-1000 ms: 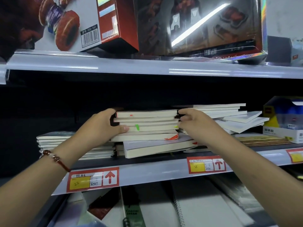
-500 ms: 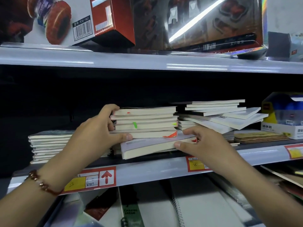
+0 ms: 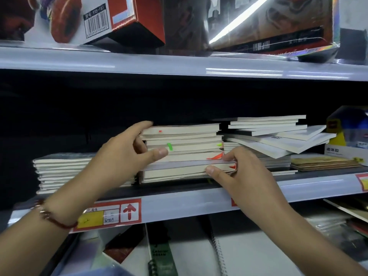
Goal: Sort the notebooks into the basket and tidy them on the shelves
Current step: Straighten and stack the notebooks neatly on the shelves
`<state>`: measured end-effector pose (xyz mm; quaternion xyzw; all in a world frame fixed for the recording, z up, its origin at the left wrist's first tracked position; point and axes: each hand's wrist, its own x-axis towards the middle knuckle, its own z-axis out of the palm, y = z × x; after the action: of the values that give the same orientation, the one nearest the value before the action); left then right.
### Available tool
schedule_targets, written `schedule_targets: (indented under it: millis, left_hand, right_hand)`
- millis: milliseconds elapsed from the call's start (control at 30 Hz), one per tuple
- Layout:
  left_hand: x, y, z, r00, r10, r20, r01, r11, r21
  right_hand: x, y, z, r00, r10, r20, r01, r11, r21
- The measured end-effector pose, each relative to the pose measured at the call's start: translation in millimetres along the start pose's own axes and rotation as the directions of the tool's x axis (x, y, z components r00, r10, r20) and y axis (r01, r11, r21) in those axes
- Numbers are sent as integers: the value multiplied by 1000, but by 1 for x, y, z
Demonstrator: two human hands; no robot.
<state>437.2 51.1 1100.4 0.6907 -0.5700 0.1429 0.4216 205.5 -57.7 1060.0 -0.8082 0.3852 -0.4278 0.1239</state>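
Note:
A stack of white-edged notebooks (image 3: 185, 145) with green and red tabs lies in the middle of the grey shelf (image 3: 199, 204). My left hand (image 3: 123, 154) grips the stack's left end, fingers over the top and thumb on the front edges. My right hand (image 3: 239, 172) pinches the thick bottom notebook (image 3: 179, 172) at its right front corner, thumb below, fingers on top. A neat pile of notebooks (image 3: 59, 172) lies to the left. A messy, fanned pile (image 3: 274, 138) lies to the right. No basket is in view.
A blue and white box (image 3: 348, 136) and flat brown pads (image 3: 322, 162) sit at the shelf's right end. Large toy boxes (image 3: 129, 18) stand on the shelf above. Spiral notebooks (image 3: 199, 253) lie on the shelf below. Red price tags (image 3: 111, 214) mark the shelf edge.
My right hand dropped from the stack's right side to the bottom notebook's corner and pushed it back into line. My left hand stayed on the stack's left end.

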Motion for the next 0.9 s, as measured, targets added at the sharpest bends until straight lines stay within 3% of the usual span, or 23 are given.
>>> schedule_targets:
  millis: [33, 100, 167, 233, 333, 500, 667, 900]
  left_hand:
    - [-8, -1, -3, 998, 32, 53, -31, 999, -27]
    - [-24, -1, -1, 975, 180, 129, -199, 968, 154]
    - [-32, -2, 13, 907, 399, 137, -419, 814, 404]
    - [-29, -2, 28, 843, 525, 116, -500, 685, 530]
    - [-23, -6, 39, 839, 539, 75, -458, 624, 633]
    - [-20, -20, 39, 858, 505, 92, -420, 589, 690]
    - [-11, -23, 43, 887, 459, 54, -332, 552, 765]
    - [-5, -16, 50, 946, 304, -112, -126, 664, 737]
  right_hand:
    - [-1, 1, 0, 1000, -2, -4, 2, 1000, -2]
    - [-1, 2, 2, 1000, -9, -23, 9, 1000, -3]
    - [-1, 2, 5, 998, -42, -38, 41, 999, -36]
    - [-2, 2, 11, 993, -98, -65, 91, 990, -108]
    - [-2, 3, 23, 962, -258, -92, 237, 952, -195]
    - [14, 7, 36, 896, -436, 78, 441, 863, -244]
    - [31, 8, 42, 899, -420, 127, 438, 837, -328]
    - [43, 4, 48, 921, -354, 162, 389, 861, -329]
